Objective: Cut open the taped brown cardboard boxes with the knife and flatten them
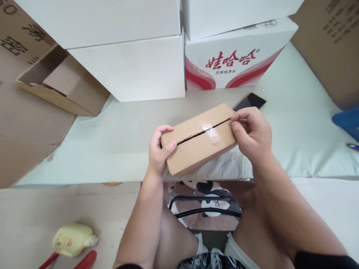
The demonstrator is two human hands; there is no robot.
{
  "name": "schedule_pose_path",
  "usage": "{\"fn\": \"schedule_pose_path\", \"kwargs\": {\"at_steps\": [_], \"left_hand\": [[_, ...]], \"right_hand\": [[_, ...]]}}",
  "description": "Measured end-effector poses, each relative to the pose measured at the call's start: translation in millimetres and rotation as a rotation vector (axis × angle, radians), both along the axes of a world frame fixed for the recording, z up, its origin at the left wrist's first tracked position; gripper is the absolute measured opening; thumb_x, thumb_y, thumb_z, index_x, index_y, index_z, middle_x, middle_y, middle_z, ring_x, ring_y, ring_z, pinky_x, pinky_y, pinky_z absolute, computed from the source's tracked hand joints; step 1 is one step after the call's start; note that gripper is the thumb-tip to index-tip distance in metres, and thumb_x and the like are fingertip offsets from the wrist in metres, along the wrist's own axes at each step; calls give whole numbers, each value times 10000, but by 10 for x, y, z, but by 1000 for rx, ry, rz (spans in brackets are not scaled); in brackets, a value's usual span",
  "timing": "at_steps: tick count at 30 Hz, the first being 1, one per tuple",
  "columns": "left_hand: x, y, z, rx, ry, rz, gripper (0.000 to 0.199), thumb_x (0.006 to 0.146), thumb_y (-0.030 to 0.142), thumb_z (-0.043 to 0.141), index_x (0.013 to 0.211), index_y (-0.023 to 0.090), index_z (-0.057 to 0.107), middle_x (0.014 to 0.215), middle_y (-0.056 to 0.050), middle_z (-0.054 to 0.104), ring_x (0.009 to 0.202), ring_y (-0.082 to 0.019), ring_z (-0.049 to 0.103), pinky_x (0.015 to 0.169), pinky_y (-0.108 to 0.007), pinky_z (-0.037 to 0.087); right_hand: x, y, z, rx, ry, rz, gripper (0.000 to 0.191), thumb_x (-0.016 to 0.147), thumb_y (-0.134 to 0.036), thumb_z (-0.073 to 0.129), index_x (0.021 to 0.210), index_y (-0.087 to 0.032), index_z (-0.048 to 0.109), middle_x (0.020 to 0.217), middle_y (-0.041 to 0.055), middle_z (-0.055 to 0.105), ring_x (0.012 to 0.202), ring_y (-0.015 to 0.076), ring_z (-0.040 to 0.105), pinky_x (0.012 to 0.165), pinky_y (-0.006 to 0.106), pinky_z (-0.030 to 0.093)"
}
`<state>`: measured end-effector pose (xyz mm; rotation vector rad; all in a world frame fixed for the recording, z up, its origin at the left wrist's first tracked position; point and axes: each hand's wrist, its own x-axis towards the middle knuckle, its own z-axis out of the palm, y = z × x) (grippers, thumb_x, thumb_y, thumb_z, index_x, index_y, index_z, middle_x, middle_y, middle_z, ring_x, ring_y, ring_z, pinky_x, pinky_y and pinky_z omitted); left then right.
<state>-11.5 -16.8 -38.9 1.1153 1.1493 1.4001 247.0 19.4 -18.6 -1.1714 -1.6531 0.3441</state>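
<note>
A small brown cardboard box (pixel 196 145) lies at a slant near the front edge of the cloth-covered table. Its two top flaps meet at a dark seam, and a short piece of clear tape (pixel 208 130) bridges the middle. My left hand (pixel 160 149) grips the box's left end, thumb on top by the seam. At the right end my right hand (pixel 251 130) has its thumb and forefinger closed at the corner where the seam runs out. Whether those fingertips pinch the flap edge or something thin is hard to see. Behind this hand lies a dark flat object (pixel 252 101), partly covered.
White cartons (pixel 140 71) are stacked at the back, beside a red-and-white water carton (pixel 227 63). An opened cardboard box (pixel 81 89) stands left, a large carton (pixel 333 48) right. A blue object (pixel 347 121) sits at the right edge. A yellow bottle (pixel 71 239) lies on the floor.
</note>
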Motion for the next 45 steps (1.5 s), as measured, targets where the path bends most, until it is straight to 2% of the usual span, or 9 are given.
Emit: {"fn": "schedule_pose_path", "kwargs": {"at_steps": [12,28,45], "left_hand": [[-13,7,-34,46,52,-7,520,674,541,825,1036,241,604,978,-35,600,774,-174,584,622,-278,495],[55,0,26,-12,-69,22,491,605,445,850,972,239,598,909,-24,596,711,-153,553,563,-249,465],[52,-4,-3,-2,-41,22,507,620,481,841,989,249,581,925,-29,579,739,-167,556,578,-266,473]], "right_hand": [[-22,2,-4,-28,13,-18,100,819,-165,609,852,-255,636,871,17,650,809,194,622,738,366,504],[-21,-11,-6,-41,23,-11,107,820,-154,610,850,-254,630,879,17,651,823,191,627,738,360,504],[-53,-7,-41,-53,93,-31,92,805,-168,609,840,-253,617,874,20,641,771,186,593,717,375,480]]}}
